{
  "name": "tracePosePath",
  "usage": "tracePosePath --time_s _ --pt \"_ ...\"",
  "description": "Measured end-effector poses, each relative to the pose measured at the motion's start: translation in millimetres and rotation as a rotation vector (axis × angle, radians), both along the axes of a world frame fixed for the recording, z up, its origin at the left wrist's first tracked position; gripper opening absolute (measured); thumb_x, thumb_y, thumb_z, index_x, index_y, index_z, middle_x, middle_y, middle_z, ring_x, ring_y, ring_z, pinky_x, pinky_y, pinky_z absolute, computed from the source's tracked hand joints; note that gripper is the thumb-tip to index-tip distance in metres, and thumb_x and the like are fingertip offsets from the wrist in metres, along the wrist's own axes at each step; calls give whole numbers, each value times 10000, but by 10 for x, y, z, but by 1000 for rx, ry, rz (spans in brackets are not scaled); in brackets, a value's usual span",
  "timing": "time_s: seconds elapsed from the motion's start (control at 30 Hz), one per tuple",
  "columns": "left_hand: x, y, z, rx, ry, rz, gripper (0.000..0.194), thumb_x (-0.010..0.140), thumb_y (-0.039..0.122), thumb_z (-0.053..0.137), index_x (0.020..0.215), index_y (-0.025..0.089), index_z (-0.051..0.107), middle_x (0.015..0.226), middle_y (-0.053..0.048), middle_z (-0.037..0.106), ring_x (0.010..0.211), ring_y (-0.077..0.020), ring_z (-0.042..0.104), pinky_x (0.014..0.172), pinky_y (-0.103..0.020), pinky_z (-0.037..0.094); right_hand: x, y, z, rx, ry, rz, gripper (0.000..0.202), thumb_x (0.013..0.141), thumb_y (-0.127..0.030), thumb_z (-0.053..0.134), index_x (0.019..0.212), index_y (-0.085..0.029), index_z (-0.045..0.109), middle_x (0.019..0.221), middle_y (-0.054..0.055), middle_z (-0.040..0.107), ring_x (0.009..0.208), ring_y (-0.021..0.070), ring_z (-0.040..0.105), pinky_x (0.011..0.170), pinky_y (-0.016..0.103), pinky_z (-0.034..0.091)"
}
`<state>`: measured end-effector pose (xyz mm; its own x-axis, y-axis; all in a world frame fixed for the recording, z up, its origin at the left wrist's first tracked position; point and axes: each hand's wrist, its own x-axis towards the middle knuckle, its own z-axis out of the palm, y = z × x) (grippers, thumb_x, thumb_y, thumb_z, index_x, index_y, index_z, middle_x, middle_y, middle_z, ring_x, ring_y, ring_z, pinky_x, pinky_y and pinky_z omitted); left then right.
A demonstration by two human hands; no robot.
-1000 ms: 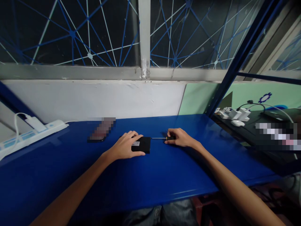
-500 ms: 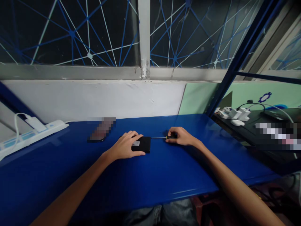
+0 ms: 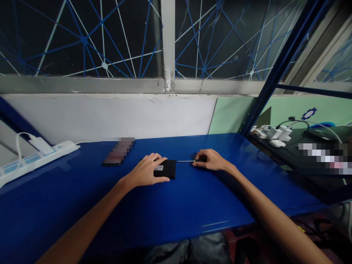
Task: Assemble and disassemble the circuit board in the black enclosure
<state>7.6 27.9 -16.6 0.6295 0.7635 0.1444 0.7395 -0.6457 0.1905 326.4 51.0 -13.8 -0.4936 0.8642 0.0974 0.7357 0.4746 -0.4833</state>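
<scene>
A flat black rectangular box [image 3: 169, 169] with a pale label lies on the blue table [image 3: 176, 205]. My left hand [image 3: 148, 169] is wrapped over its left part, thumb along the near edge and fingers across the top. In my right hand [image 3: 210, 160] is a screwdriver [image 3: 186, 161], its dark handle with a yellow band between thumb and fingers. The thin metal shaft points left, level with the table, and its tip meets the box's right side near the far corner. What the tip touches is too small to make out.
A phone-like slab [image 3: 118, 154], partly blurred out, lies left of the box. A white power strip [image 3: 63, 149] with a plugged charger stands at the table's left. White adapters [image 3: 280, 132] and cables sit on a dark table at right. Tiny dark bits [image 3: 194, 153] lie beyond the screwdriver.
The fingers of my right hand have shifted slightly on the screwdriver handle. My left hand and the black box stay in place.
</scene>
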Motion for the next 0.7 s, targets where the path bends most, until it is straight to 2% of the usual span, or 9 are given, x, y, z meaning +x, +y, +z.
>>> tracePosePath --time_s 0.1,0.17,0.27,0.37,0.43,0.53,0.6,0.7 --pt "-5 4 2 -11 -2 4 749 778 711 529 1375 259 501 1214 -116 552 1057 -321 510 868 -427 407 -5 12 -27 26 -41 -56 337 730 -524 708 750 -197 629 730 0 605 620 130 500 556 243 270" --pt "-8 5 0 -8 -8 1 750 776 714 528 1375 265 500 1219 -115 551 1057 -322 510 869 -431 406 -22 5 -34 31 -55 -74 320 715 -499 726 765 -207 606 688 -20 583 599 124 478 553 240 257" --pt "-5 1 1 2 -13 -5 751 778 724 514 1369 260 507 1214 -116 552 1051 -317 510 868 -429 404 -57 -26 -16 7 -50 -69 301 727 -472 721 819 -217 589 651 -37 571 572 117 463 550 236 247" --pt "6 -11 14 -6 -4 6 762 779 733 508 1361 242 513 1209 -120 550 1051 -316 508 866 -424 402 -81 -67 26 5 -39 -51 338 759 -532 683 860 -218 610 679 -23 600 580 121 490 552 240 256" --pt "14 -18 22 -12 3 12 761 779 731 513 1359 238 512 1209 -119 548 1055 -317 508 872 -426 401 -80 -84 53 21 -40 -44 371 828 -583 583 841 -216 632 637 -19 584 558 120 480 550 250 257" --pt "19 -18 26 -11 6 7 753 784 722 519 1365 243 503 1214 -118 547 1067 -319 508 890 -437 397 -51 -78 71 24 -28 -31 411 915 -554 460 817 -206 657 601 -14 574 526 113 461 543 260 255" --pt "17 -15 24 -14 8 6 752 785 720 521 1369 246 499 1218 -119 546 1071 -320 508 897 -444 395 -25 -54 63 21 -28 -20 388 913 -522 479 804 -198 662 618 -7 587 530 111 461 541 261 256" --pt "12 -12 21 -23 11 8 758 782 725 521 1371 248 496 1228 -121 544 1073 -321 507 892 -445 399 2 -12 34 36 -24 -23 349 836 -529 595 770 -190 645 681 5 605 573 119 476 549 256 264"
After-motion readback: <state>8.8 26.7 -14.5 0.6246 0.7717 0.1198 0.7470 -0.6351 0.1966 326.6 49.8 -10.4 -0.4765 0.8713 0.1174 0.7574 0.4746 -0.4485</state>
